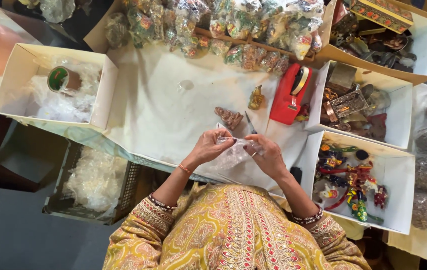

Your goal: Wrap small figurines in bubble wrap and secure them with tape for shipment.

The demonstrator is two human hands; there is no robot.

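My left hand [209, 146] and my right hand [268, 156] meet over the near edge of the white cloth [163, 105], both gripping a small clear plastic bag [236, 149] stretched between them. What is inside the bag is too small to tell. Just beyond my hands lie a brown figurine [229, 117] on its side, scissors [250, 122] and a small golden figurine [256, 97].
A red tape dispenser [289, 93] stands right of centre. White boxes at the right hold metal pieces [348, 105] and painted figurines [348, 187]. A left box [18, 60] holds a tape roll [61, 79] and plastic. Wrapped items [223, 30] line the far edge. A crate [96, 182] of bags sits below left.
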